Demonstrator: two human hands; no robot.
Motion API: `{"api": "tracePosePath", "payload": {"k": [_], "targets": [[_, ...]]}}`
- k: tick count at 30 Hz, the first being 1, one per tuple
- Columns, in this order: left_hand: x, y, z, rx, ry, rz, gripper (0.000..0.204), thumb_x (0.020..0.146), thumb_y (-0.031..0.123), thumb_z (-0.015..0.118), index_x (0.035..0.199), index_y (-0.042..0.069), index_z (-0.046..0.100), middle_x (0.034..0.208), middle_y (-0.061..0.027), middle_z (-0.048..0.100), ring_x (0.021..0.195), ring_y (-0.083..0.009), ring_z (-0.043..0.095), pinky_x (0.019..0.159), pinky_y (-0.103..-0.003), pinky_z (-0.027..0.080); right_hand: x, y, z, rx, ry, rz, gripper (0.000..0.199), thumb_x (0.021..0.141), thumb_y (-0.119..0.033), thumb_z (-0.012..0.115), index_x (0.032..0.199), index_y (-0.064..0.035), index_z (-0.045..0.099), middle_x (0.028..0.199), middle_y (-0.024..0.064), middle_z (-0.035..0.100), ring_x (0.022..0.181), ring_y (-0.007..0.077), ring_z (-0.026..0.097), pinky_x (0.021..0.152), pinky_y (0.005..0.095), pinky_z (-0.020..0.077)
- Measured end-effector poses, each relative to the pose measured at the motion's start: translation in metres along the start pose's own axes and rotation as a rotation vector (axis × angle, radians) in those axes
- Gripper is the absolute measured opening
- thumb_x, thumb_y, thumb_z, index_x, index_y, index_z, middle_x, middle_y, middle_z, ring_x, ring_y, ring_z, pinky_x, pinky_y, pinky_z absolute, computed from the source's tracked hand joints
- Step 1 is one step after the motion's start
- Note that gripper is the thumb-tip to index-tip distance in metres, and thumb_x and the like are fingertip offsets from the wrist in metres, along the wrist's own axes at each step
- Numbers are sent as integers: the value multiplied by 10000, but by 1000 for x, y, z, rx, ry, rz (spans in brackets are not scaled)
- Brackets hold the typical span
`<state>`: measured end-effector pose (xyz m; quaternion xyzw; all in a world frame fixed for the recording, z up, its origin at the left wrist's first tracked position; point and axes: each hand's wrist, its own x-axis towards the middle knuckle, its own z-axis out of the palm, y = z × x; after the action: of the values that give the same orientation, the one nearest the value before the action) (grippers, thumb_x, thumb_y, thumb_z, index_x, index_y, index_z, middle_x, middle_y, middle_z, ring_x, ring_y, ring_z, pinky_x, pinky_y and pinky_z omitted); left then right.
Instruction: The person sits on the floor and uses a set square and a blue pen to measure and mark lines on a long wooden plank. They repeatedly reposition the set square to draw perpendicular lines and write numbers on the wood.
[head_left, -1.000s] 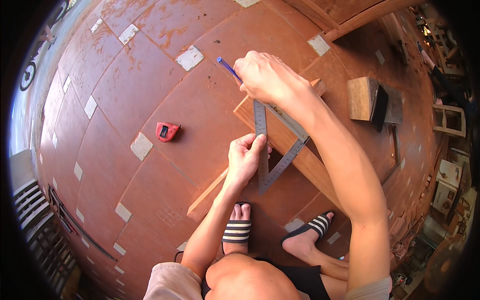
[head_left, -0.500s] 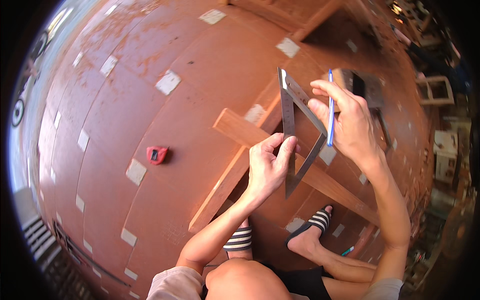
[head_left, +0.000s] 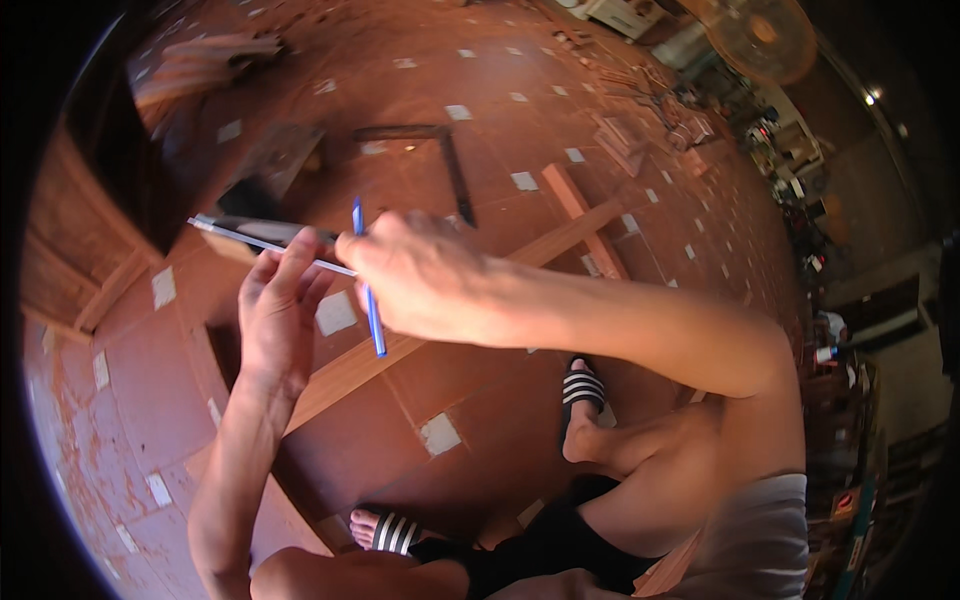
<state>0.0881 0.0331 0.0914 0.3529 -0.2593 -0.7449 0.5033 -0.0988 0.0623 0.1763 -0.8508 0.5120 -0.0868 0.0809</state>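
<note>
Square's come up off the timber since half a second ago! The metal square (head_left: pixel 262 242) now hangs edge-on, pinched by left hand (head_left: pixel 276 318) and right hand (head_left: pixel 425 275), which also grips the blue pen (head_left: pixel 368 295), above the wooden cross-frame (head_left: pixel 560 232).

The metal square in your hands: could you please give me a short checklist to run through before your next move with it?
1. Left hand touches metal square: ok.
2. Right hand holds blue pen: ok.
3. Square lifted off the wooden plank: ok.
4. Feet in striped sandals beside the plank, not on it: ok.
5. Pencil mark on the plank: cannot tell.
</note>
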Motion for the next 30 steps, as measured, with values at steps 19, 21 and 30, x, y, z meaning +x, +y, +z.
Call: {"api": "tracePosePath", "payload": {"k": [19,21,30], "targets": [[87,-157,194,1300,-547,210,580,1018,356,783,1429,-16,614,1282,-144,711,1073,-190,691,847,-368,592,-286,217,33,920,505,508,214,1017,-109,643,843,4,587,611,203,583,530,353,623,532,482,450],[88,-154,199,1353,-616,161,595,1060,385,728,1491,0,587,1388,-155,695,1141,-222,700,909,-371,587,-299,235,34,818,483,487,135,1062,-144,649,1022,-15,661,680,137,601,583,182,573,552,393,455],[76,-79,170,1696,-741,884,868,801,174,916,1571,103,522,1506,-151,576,1258,-382,617,1077,-483,523,-280,210,-33,1255,175,734,249,1092,-267,659,1065,-20,658,836,80,745,557,46,606,449,201,456]]}}
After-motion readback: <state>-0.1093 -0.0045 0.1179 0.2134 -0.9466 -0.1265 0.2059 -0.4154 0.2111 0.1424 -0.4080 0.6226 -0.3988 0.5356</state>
